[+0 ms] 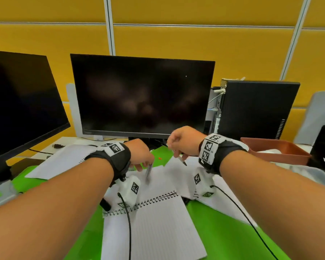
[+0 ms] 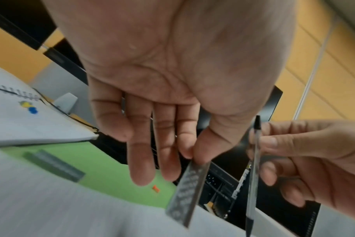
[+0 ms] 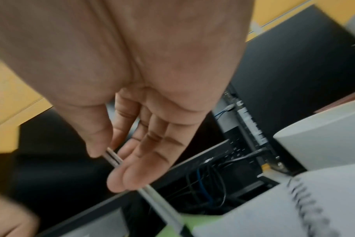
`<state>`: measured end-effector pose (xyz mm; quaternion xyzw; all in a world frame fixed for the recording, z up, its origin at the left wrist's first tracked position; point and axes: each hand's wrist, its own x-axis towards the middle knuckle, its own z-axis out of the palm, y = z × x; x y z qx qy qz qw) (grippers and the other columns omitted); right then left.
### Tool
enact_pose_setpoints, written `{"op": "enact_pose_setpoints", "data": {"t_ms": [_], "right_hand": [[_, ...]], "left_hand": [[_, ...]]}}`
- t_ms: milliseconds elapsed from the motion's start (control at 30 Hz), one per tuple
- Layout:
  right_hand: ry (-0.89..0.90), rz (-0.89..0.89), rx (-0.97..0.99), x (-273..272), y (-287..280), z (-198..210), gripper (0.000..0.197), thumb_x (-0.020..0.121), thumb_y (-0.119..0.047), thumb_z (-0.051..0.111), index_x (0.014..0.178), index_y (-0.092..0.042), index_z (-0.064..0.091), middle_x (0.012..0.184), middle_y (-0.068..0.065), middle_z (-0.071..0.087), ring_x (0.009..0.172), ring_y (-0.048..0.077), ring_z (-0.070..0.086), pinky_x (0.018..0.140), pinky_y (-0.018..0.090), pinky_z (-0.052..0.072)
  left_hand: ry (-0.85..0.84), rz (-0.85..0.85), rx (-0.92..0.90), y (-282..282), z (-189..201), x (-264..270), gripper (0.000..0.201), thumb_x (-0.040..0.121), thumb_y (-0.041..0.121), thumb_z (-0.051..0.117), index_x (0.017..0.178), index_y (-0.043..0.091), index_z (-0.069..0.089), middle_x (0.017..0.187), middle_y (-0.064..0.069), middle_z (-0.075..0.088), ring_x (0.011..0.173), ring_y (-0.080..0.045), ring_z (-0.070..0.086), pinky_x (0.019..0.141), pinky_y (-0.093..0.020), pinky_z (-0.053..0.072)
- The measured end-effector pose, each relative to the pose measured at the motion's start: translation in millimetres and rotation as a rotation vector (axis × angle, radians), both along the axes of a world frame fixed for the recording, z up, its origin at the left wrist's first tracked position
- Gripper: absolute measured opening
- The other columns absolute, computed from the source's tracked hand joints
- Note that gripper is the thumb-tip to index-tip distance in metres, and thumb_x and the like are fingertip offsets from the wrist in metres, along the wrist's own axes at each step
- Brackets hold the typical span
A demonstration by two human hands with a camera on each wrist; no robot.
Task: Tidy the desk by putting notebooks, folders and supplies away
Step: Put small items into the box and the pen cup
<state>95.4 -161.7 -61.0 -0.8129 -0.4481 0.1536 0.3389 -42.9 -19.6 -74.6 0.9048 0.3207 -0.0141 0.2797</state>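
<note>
Left hand (image 2: 172, 72) raised over the counter (image 1: 223, 222), thumb and forefinger pinching 1 metal ruler (image 2: 186, 194) by its top end, other fingers (image 2: 140, 160) straight. Right hand (image 1: 184, 141) just beside, fingers curled round 1 clear pen (image 3: 152, 192), tip pointing down. Below both, 1 open spiral notebook (image 1: 154, 226) flat on the green mat (image 1: 219, 228), loose sheets around it.
</note>
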Motion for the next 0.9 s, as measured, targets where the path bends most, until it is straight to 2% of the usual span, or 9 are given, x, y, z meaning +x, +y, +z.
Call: {"op": "enact_pose_setpoints", "data": {"t_ms": [100, 267, 367, 433, 500, 600, 667, 800, 900], "right_hand": [[0.218, -0.124, 0.238, 38.6, -34.3, 25.4, 0.018, 0.099, -0.002, 0.059, 0.083, -0.011, 0.061, 0.082, 0.015, 0.065, 0.073, 0.028, 0.071, 0.057, 0.035, 0.061], [0.329, -0.447, 0.528, 114.1, -88.9, 37.0, 0.023, 0.095, 0.003, 0.059, 0.078, -0.011, 0.052, 0.096, 0.030, 0.069, 0.078, 0.035, 0.077, 0.065, 0.041, 0.065], [0.308, -0.646, 0.536, 148.0, -109.8, 26.7, 0.020, 0.093, 0.000, 0.061, 0.079, -0.013, 0.056, 0.095, 0.022, 0.074, 0.078, 0.031, 0.078, 0.078, 0.046, 0.064], [0.351, -0.742, 0.537, 163.3, -117.5, 17.0, 0.015, 0.091, 0.000, 0.062, 0.082, -0.012, 0.060, 0.095, 0.020, 0.075, 0.079, 0.030, 0.078, 0.081, 0.046, 0.064], [0.362, -0.807, 0.496, 177.0, -119.3, 4.1, 0.008, 0.090, -0.003, 0.065, 0.090, -0.011, 0.065, 0.094, 0.017, 0.076, 0.080, 0.028, 0.077, 0.082, 0.045, 0.064], [0.303, -0.826, 0.403, 187.4, -116.0, -14.2, 0.014, 0.092, -0.011, 0.070, 0.106, -0.009, 0.067, 0.100, 0.013, 0.078, 0.084, 0.025, 0.078, 0.085, 0.041, 0.063], [0.181, -0.807, 0.303, 192.5, -115.4, -21.3, 0.019, 0.094, -0.017, 0.071, 0.111, -0.011, 0.067, 0.112, 0.012, 0.075, 0.096, 0.026, 0.075, 0.087, 0.039, 0.063], [0.042, -0.876, 0.279, 189.4, -122.8, -21.4, 0.022, 0.087, -0.014, 0.078, 0.102, -0.026, 0.067, 0.105, 0.002, 0.070, 0.095, 0.023, 0.069, 0.083, 0.039, 0.061], [-0.091, -0.837, 0.293, 175.6, -130.1, -12.6, 0.018, 0.089, -0.017, 0.077, 0.102, -0.027, 0.069, 0.101, -0.005, 0.065, 0.094, 0.016, 0.063, 0.077, 0.030, 0.053]], "left_hand": [[-0.105, -0.010, -0.019, -8.2, 6.6, 25.7, 0.016, 0.090, 0.016, 0.059, 0.085, 0.007, 0.071, 0.097, -0.016, 0.077, 0.066, -0.019, 0.076, 0.055, -0.028, 0.046], [-0.203, -0.031, -0.059, -22.9, 4.1, 71.1, 0.020, 0.100, 0.015, 0.052, 0.093, 0.001, 0.065, 0.094, -0.014, 0.076, 0.079, -0.032, 0.077, 0.054, -0.030, 0.048], [-0.318, -0.008, -0.100, -32.8, -1.6, 95.1, 0.017, 0.099, 0.015, 0.055, 0.099, 0.001, 0.065, 0.088, -0.013, 0.073, 0.071, -0.028, 0.072, 0.062, -0.033, 0.061], [-0.370, 0.009, -0.137, -39.6, -5.3, 111.0, 0.013, 0.097, 0.014, 0.056, 0.089, 0.005, 0.062, 0.087, -0.015, 0.074, 0.069, -0.027, 0.073, 0.056, -0.030, 0.058], [-0.389, 0.017, -0.176, -45.9, -8.7, 125.8, 0.016, 0.097, 0.014, 0.056, 0.082, 0.008, 0.058, 0.085, -0.019, 0.076, 0.074, -0.030, 0.077, 0.062, -0.036, 0.060], [-0.431, 0.023, -0.219, -57.9, -12.2, 143.7, 0.015, 0.097, 0.018, 0.059, 0.085, 0.009, 0.061, 0.083, -0.016, 0.077, 0.074, -0.028, 0.077, 0.076, -0.043, 0.064], [-0.447, 0.022, -0.242, -66.6, -13.3, 152.3, 0.014, 0.098, 0.019, 0.060, 0.088, 0.010, 0.063, 0.087, -0.013, 0.076, 0.073, -0.027, 0.077, 0.070, -0.037, 0.062], [-0.444, -0.005, -0.274, -80.7, -11.7, 167.2, 0.010, 0.096, 0.019, 0.064, 0.090, 0.013, 0.067, 0.091, -0.007, 0.077, 0.076, -0.024, 0.077, 0.055, -0.027, 0.053], [-0.438, -0.040, -0.277, -92.8, -9.4, 176.9, 0.008, 0.096, 0.018, 0.065, 0.095, 0.012, 0.071, 0.092, -0.004, 0.077, 0.078, -0.021, 0.077, 0.061, -0.030, 0.057]]}}
